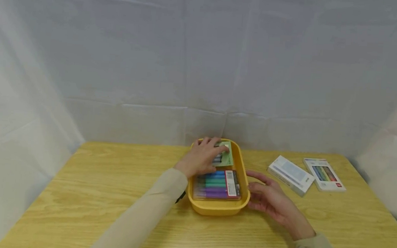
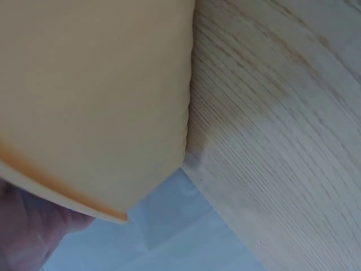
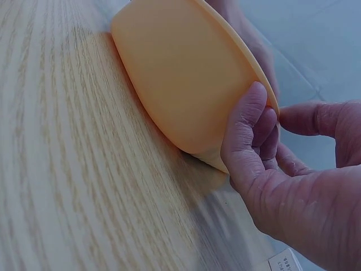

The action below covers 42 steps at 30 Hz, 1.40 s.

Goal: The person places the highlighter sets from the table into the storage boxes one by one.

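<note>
A yellow plastic basket (image 1: 244, 176) stands on the table near its back edge. Inside, a clear pack of blue, green and purple markers (image 1: 215, 185) lies at the near end, with a green-backed pack (image 1: 228, 160) of dark-coloured items at the far end. My left hand (image 1: 201, 154) reaches in over the left rim, its fingers spread across the green pack and partly covering it. At the right side, my right hand (image 1: 270, 198) holds the basket's rim, the fingers (image 3: 251, 107) against the outer wall and the thumb at the edge.
Right of the basket lie a white box (image 1: 291, 175) and a flat white box with a window showing coloured sticks (image 1: 324, 175). The wooden table (image 1: 113, 183) extends to both sides. A white sheet (image 1: 154, 60) hangs behind it.
</note>
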Each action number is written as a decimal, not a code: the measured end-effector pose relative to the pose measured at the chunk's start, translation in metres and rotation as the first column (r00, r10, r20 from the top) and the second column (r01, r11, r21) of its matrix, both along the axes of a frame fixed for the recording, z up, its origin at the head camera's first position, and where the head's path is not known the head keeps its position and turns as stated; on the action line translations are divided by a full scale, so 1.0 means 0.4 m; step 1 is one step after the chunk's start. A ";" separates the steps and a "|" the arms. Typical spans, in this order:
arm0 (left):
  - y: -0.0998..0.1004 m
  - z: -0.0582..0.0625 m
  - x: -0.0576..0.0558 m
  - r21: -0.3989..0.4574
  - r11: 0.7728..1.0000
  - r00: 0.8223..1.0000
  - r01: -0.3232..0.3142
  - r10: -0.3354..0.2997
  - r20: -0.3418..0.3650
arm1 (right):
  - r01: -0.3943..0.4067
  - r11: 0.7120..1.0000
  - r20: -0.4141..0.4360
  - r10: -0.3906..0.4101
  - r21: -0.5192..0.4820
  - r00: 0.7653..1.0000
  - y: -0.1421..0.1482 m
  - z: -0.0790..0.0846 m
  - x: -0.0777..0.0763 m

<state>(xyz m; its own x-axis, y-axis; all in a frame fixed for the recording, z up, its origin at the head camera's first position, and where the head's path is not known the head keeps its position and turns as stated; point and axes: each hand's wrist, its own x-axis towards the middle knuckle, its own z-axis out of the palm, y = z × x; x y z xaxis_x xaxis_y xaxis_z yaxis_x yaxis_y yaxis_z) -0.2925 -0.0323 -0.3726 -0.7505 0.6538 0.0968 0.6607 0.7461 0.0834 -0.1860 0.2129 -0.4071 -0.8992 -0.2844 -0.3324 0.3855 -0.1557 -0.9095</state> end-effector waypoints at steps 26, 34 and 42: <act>0.024 0.007 -0.004 -0.059 0.998 0.970 -0.031 0.044 0.238 | -0.009 0.999 -0.021 0.008 -0.042 1.000 -0.005 -0.002 0.010; 0.017 -0.017 -0.006 -0.031 0.997 0.953 -0.065 0.071 0.295 | -0.025 0.998 -0.027 0.024 -0.064 0.999 -0.007 -0.005 0.009; -0.008 -0.010 0.018 0.161 0.986 0.974 -0.043 0.005 0.227 | -0.024 0.997 -0.033 0.022 -0.071 0.999 -0.007 -0.004 0.013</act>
<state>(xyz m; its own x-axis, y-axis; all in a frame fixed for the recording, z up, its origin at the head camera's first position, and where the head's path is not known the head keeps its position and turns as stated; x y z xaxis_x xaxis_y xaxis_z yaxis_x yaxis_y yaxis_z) -0.2853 -0.0354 -0.3767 -0.7805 0.6245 0.0273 0.5927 0.7254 0.3500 -0.1806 0.2099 -0.4087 -0.9021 -0.3269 -0.2818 0.3606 -0.2120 -0.9083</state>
